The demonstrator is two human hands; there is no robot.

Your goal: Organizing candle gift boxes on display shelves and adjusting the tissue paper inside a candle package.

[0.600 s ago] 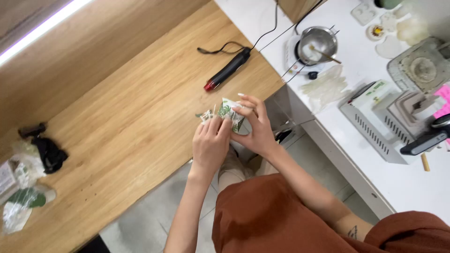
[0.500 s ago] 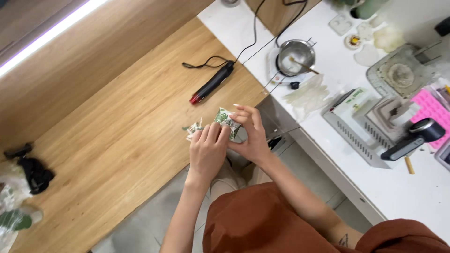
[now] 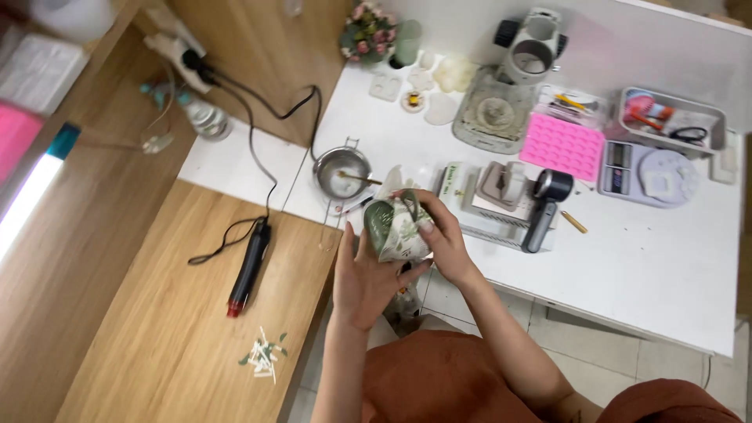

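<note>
A person's left hand (image 3: 366,276) cups a green leaf-printed pouch (image 3: 394,229) from below while the right hand (image 3: 440,235) pinches its top, fingers closed on it, above the gap between the benches; a loosened grip could drop it to the floor.

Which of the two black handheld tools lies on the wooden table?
The slim black tool with the red tip; the stubby black one rests on the white table.

A black heat gun (image 3: 249,266) with a red tip lies on the wooden surface (image 3: 141,329), near scattered paper scraps (image 3: 263,357). On the white surface (image 3: 650,258) stand a small metal pot (image 3: 341,172), a pink mould (image 3: 565,146), a scale (image 3: 648,174) and a grey tray (image 3: 672,119).
</note>
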